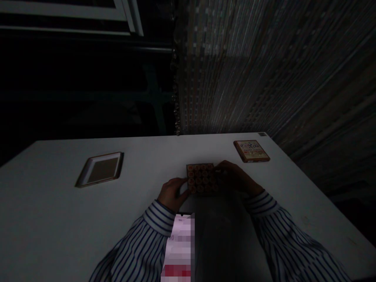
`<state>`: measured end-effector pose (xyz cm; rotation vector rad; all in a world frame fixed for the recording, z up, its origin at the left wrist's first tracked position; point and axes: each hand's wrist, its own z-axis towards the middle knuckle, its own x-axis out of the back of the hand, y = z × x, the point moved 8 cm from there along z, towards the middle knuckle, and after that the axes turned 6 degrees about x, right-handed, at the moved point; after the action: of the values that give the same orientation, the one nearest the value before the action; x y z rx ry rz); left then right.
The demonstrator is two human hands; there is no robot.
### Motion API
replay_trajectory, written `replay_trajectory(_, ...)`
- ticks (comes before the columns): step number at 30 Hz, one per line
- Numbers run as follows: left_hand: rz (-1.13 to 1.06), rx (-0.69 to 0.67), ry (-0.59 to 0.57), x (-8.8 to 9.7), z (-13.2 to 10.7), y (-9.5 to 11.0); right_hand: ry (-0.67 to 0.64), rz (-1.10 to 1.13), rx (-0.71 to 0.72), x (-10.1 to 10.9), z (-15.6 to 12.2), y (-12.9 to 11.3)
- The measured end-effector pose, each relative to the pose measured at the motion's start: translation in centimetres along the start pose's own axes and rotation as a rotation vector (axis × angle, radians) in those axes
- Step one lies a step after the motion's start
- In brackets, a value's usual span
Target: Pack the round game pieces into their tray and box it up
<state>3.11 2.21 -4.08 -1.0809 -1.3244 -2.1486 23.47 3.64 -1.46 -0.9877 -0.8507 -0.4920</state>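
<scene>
a white desk (53, 203) in a dim room, a hanging curtain (241, 66) behind it, carries a white-rimmed tray (100, 169) and a small printed box (252, 150). between them and nearer the edge, the left hand (172, 194) and right hand (236, 176), both narrowly curled, hold opposite sides of a square board of round reddish pieces (202, 179).

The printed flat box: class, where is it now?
In the head view, the printed flat box lies near the far right corner of the white table, beyond the person's right hand and the square board of round pieces.
</scene>
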Motion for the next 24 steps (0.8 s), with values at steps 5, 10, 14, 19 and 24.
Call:
replay_trajectory(5,0.003,0.002,0.002,0.0,0.0,0.0,-0.003,0.007,0.003,-0.2,-0.1,0.3)
replay_trajectory(10,-0.006,0.008,0.006,0.0,0.0,-0.1,0.002,0.019,0.008,-0.2,-0.1,0.4)
replay_trajectory(14,-0.005,0.009,-0.001,0.0,0.0,-0.1,-0.005,0.032,-0.003,0.0,-0.6,0.1)
replay_trajectory(19,0.006,0.018,-0.004,0.1,0.0,0.0,-0.015,0.056,0.017,-0.1,-2.0,-1.0)
replay_trajectory(24,0.011,0.023,-0.010,0.2,0.0,0.2,-0.001,0.017,0.012,-0.9,-2.6,-0.8)
